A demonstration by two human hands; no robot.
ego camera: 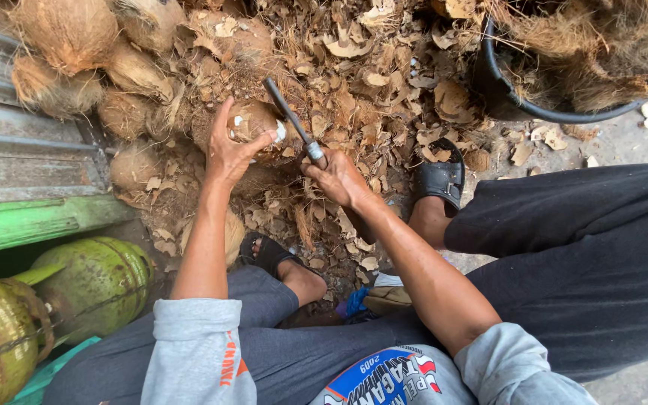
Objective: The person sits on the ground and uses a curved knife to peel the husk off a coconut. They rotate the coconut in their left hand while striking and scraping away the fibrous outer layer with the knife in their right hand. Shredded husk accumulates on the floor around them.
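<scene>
On the ground between the sandalled feet, amid a deep litter of husk chips (384,82), a partly peeled brown coconut (255,124) is held steady by the left hand (228,154). The fingers of that hand are curled round the nut's near side, thumb up along one flank, so that the white, shaved patch is turned toward the blade. The nut appears to be propped on the husk heap, apparently so it does not roll.

The right hand (339,178) is closed tight on the handle of a long dark knife (288,116). The blade is angled up and away from the body, its edge laid against the coconut's right side — a stance that keeps the cutting stroke clear of the holding fingers.

Noted around the work:
- Unpeeled fibrous coconuts (65,34) are stacked at upper left, near the weathered wooden planks (16,150).
- Two green coconuts (91,281) lie at lower left, beside the left knee, well apart from the knife.
- A black tub (500,94) heaped with husk fibre stands at upper right, near the right foot's black sandal (438,176).
- The other sandal (268,251) is half buried in chips — just below the coconut.
</scene>
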